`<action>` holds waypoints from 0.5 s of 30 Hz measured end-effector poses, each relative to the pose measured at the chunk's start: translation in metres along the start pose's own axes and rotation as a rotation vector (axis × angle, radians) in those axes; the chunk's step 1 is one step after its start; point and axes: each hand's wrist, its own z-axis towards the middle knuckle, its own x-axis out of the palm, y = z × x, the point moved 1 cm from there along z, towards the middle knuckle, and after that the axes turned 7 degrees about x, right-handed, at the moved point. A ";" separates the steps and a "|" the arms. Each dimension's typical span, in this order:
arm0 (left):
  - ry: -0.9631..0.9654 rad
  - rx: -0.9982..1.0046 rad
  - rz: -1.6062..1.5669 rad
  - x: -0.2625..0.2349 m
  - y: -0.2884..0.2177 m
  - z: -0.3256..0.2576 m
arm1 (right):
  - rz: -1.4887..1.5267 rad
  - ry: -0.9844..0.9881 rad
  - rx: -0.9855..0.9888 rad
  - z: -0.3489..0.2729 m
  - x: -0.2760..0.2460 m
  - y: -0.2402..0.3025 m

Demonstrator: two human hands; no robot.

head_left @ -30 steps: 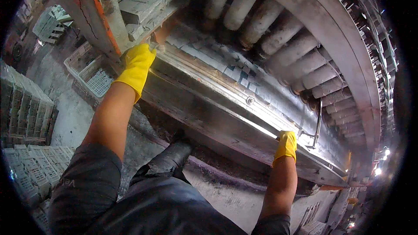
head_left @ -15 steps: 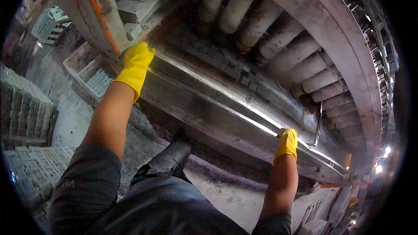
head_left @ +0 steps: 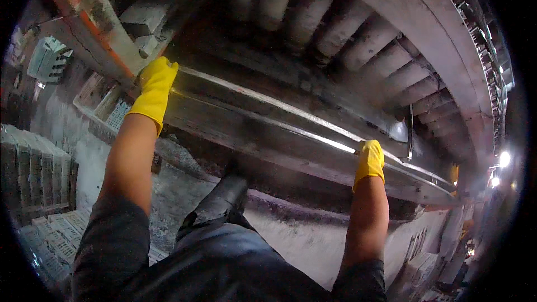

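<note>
A long metal rail [head_left: 268, 100] with a bright, shiny edge slants across the front of a large machine. My left hand [head_left: 158, 86], in a yellow rubber glove, is closed over the rail's left end, beside an upright post with an orange edge [head_left: 100, 36]. Farther right, my right hand [head_left: 370, 162] wears a matching glove, its fingers curled round the same rail. The undersides of both grips are hidden. Just beyond the right hand stands a thin bent metal rod [head_left: 411, 134].
Behind the rail hangs a row of thick pale cylinders [head_left: 313, 14], under a broad curved beam [head_left: 430, 17]. Plastic crates [head_left: 39, 168] are stacked on the left, and another crate [head_left: 114, 109] sits near my left forearm. My boot [head_left: 218, 198] is below the rail.
The whole view has shifted a little. In the picture my left hand sits farther left and my right hand higher, while both keep their grip at about the same places on the rail.
</note>
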 end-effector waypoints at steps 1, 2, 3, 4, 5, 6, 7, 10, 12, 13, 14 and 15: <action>0.018 -0.015 -0.026 0.002 -0.007 0.002 | 0.034 0.036 0.041 0.005 -0.001 -0.010; 0.016 -0.009 -0.011 0.004 -0.007 0.005 | 0.056 0.074 0.068 0.008 -0.003 -0.010; 0.013 -0.003 0.003 0.007 -0.005 0.009 | 0.018 0.002 0.017 -0.017 -0.008 -0.011; 0.010 0.002 0.018 0.010 -0.005 0.012 | -0.040 0.064 0.048 0.012 0.000 -0.008; 0.065 -0.009 0.013 -0.001 -0.010 0.009 | -0.034 0.061 0.039 0.012 -0.002 -0.003; 0.061 -0.019 0.005 0.000 -0.010 0.009 | -0.029 0.058 0.029 0.012 -0.001 -0.001; 0.056 -0.030 -0.003 0.001 -0.006 0.010 | 0.018 -0.048 -0.019 0.011 0.004 -0.001; 0.089 -0.027 0.005 0.002 -0.002 0.019 | 0.030 0.089 0.050 0.025 0.002 -0.004; 0.111 -0.024 -0.045 0.002 -0.001 0.022 | -0.044 0.097 0.016 0.028 0.000 -0.002; 0.098 -0.020 -0.005 0.005 0.002 0.025 | 0.030 0.002 -0.005 0.027 0.002 -0.005; 0.084 -0.016 0.037 0.008 0.003 0.027 | 0.104 -0.093 -0.027 0.003 -0.005 -0.006; 0.070 -0.012 0.079 0.010 0.004 0.030 | 0.251 -0.096 0.062 0.021 -0.001 -0.005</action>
